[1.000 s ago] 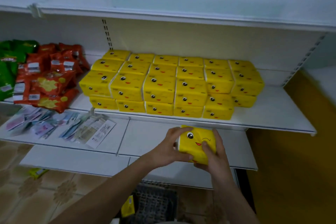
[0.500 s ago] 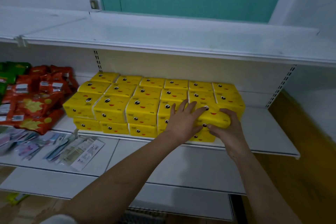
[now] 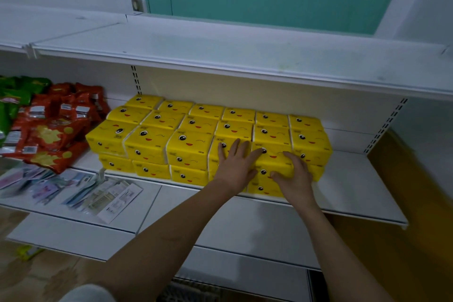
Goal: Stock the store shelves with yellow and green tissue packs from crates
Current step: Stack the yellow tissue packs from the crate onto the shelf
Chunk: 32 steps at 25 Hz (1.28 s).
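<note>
Yellow tissue packs (image 3: pixel 188 147) with smiley faces fill the middle shelf (image 3: pixel 350 179) in two layers, several rows deep. One yellow pack (image 3: pixel 275 163) sits in the front row, on the upper layer, towards the right end. My right hand (image 3: pixel 295 175) grips it, fingers over its top edge and thumb against its front. My left hand (image 3: pixel 235 162) lies flat with spread fingers across the neighbouring pack, its fingertips reaching the gripped pack. No green tissue packs are in view.
Red snack bags (image 3: pixel 56 130) and green snack bags (image 3: pixel 12 100) lie on the same shelf at the left. Flat packets (image 3: pixel 81 191) are spread on the lower shelf (image 3: pixel 245 216). The top shelf (image 3: pixel 220 51) overhangs. A dark crate (image 3: pixel 191 292) shows at the bottom edge.
Both hands lifted a yellow pack from below the shelf up onto the front row of the stack. The left hand went from holding it to lying flat; the view has tilted upward.
</note>
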### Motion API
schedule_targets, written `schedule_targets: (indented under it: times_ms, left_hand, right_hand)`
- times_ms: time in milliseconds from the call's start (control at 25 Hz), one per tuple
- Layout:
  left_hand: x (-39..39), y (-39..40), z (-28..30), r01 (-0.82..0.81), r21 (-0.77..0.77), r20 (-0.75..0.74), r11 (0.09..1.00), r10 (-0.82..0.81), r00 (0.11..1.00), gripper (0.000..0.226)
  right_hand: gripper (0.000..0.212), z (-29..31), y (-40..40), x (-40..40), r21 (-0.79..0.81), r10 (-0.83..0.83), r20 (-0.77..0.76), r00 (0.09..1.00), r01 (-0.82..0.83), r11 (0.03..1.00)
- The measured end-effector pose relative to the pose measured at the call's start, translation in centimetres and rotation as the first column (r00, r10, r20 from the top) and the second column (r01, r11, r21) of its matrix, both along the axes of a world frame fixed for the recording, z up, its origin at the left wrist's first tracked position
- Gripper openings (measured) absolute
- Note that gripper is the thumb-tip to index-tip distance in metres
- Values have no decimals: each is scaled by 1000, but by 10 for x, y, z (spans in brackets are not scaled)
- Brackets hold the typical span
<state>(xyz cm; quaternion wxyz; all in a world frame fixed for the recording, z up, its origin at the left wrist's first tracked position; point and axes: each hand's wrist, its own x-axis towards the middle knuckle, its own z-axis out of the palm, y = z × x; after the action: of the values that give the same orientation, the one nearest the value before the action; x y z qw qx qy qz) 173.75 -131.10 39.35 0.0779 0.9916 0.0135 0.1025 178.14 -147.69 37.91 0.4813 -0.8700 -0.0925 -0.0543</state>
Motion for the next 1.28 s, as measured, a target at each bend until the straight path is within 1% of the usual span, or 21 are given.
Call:
schedule_targets:
  times_ms: [40, 120, 160, 200, 240, 280, 320, 400, 440, 480, 520, 600, 680, 720, 800, 880, 920, 1000, 1120, 1200, 1280]
  left_hand:
    - [-5, 2, -1, 12, -22, 83, 1000, -10, 997, 55]
    - [-22, 10, -7, 56, -69, 320, 996, -31, 947, 41]
    - [-34, 15, -13, 99, -99, 442, 990, -46, 896, 33]
    - [-52, 21, -25, 127, -129, 514, 983, -44, 857, 27]
    - [-71, 27, -41, 129, -158, 529, 979, -27, 848, 23]
    - [-92, 34, -60, 104, -187, 488, 977, 0, 873, 21]
    - [-115, 41, -83, 58, -230, 391, 971, 38, 920, 22]
    - [-165, 55, -129, -121, -340, 84, 933, 158, 984, 25]
    - [-191, 62, -150, -241, -391, -122, 888, 210, 970, 25]
    - [-215, 67, -164, -350, -424, -312, 835, 229, 922, 24]
    - [-240, 74, -179, -458, -423, -497, 782, 223, 839, 22]
    - [-284, 89, -210, -606, -416, -721, 678, 161, 674, 31]
    - [-317, 97, -244, -703, -444, -806, 555, 95, 584, 56]
    - [-331, 101, -261, -745, -434, -838, 506, 78, 541, 60]
    - [-355, 115, -295, -842, -399, -884, 363, 91, 458, 40]
    - [-364, 133, -326, -886, -403, -892, 231, 117, 436, 22]
    - [-365, 142, -348, -896, -414, -889, 163, 140, 436, 20]
    - [-364, 161, -401, -907, -421, -888, -4, 209, 411, 29]
    - [-361, 180, -507, -879, -424, -887, -218, 297, 353, 39]
    - [-356, 190, -580, -860, -423, -891, -284, 300, 339, 46]
    - [-347, 195, -654, -872, -399, -901, -283, 295, 317, 56]
  right_hand:
    - [51, 4, 0, -5, 35, -50, 95, 994, 47, 998]
    - [30, 13, 5, -22, 206, -141, 246, 959, 90, 974]
    - [21, 18, 10, -32, 287, -140, 271, 953, 58, 956]
    - [16, 18, 18, -43, 313, -87, 292, 953, -9, 950]
    - [13, 15, 28, -55, 289, -3, 321, 947, -95, 953]
    - [12, 9, 38, -65, 235, 90, 339, 936, -177, 956]
    - [12, -2, 50, -75, 182, 195, 317, 928, -261, 948]
    - [16, -30, 78, -98, 117, 422, 156, 893, -441, 890]
    - [18, -47, 89, -111, 92, 517, 47, 855, -519, 850]
    - [20, -67, 99, -123, 71, 585, -58, 809, -581, 811]
    - [21, -87, 109, -136, 49, 637, -158, 755, -638, 768]
    - [23, -130, 133, -158, 20, 671, -335, 662, -707, 707]
    - [24, -162, 149, -179, -6, 639, -482, 599, -732, 681]
    - [23, -176, 157, -190, -17, 610, -554, 567, -741, 672]
    - [19, -214, 180, -214, -52, 566, -663, 490, -784, 619]
    - [15, -261, 203, -232, -62, 524, -737, 428, -814, 578]
    - [14, -288, 215, -240, -57, 485, -782, 391, -820, 570]
    - [14, -354, 235, -250, -65, 396, -853, 340, -822, 566]
    - [18, -470, 268, -256, -97, 270, -902, 336, -769, 632]
    - [18, -551, 289, -256, -106, 188, -932, 310, -728, 677]
    - [18, -636, 300, -256, -121, 110, -952, 285, -681, 723]
